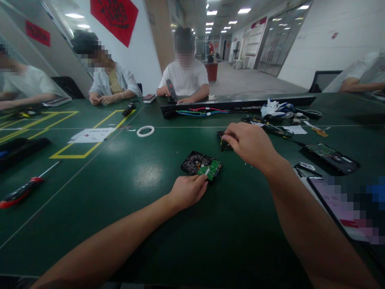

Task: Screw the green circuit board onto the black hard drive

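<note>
My left hand (pixel 189 192) is closed on the near edge of a hard drive (pixel 192 162), thumb and fingers at its green circuit board (pixel 209 170). The drive lies on the green table with its underside up. Beyond it to the right, my right hand (pixel 245 140) is closed in a pinch, held above the table. Between its fingertips hangs a small dark and yellow piece (pixel 222 143), too small to name for certain. Behind those fingers lies a second dark drive-like block (pixel 220 135), partly hidden by the hand.
A screwdriver (pixel 27 189) and a white tape roll (pixel 145 131) lie left. Another hard drive (pixel 330 157), a phone-like screen (pixel 333 200), cables and gloves (pixel 276 108) are right. A long black housing (pixel 234 106) crosses the back, before a person (pixel 184 76) holding a tool.
</note>
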`<state>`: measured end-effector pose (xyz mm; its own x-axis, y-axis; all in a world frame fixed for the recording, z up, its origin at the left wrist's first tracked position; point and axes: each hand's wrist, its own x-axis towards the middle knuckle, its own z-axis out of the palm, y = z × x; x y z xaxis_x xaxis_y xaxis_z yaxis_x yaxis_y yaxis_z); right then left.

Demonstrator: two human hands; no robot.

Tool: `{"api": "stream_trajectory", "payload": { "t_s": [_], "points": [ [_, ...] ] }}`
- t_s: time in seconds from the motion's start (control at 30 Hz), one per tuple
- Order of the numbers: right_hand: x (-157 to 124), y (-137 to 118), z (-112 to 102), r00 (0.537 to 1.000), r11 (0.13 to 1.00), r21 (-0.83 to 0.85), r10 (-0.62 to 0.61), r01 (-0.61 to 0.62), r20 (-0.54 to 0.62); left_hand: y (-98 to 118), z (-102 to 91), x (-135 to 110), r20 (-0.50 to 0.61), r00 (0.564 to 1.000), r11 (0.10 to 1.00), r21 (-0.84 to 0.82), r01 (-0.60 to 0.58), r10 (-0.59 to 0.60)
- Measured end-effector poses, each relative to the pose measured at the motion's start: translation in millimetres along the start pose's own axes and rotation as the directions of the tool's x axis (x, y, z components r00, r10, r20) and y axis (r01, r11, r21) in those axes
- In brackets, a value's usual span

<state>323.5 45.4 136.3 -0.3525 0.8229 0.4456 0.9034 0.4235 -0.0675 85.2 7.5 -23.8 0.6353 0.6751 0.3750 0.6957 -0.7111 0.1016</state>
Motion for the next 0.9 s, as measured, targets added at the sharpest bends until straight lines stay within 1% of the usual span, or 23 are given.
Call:
{"api": "stream_trajectory", "payload": {
  "t_s": [0.2,0.4,0.63,0.9],
  "points": [
    [0.5,1.6,1.4,0.999,0.998,0.047,-0.039,0.039,0.009,0.7,-0.6,0.1,0.006,1.0,1.0,0.01,0.006,-0.006],
    [0.1,-0.6,-0.5,1.0,1.0,0.018,0.011,-0.011,0.003,0.2,-0.8,-0.2,0.008,1.0,1.0,-0.011,0.007,-0.006],
    [0.5,1.9,1.4,1.0,0.998,0.058,-0.027,0.026,0.011,0.9,-1.3,-0.4,0.018,1.0,1.0,-0.013,0.009,-0.009],
    [-0.8,0.5,0.7,1.0,0.999,0.032,0.001,-0.001,-0.005,-0.2,-0.9,0.0,-0.008,1.0,1.0,-0.018,-0.004,0.004]
  ]
}}
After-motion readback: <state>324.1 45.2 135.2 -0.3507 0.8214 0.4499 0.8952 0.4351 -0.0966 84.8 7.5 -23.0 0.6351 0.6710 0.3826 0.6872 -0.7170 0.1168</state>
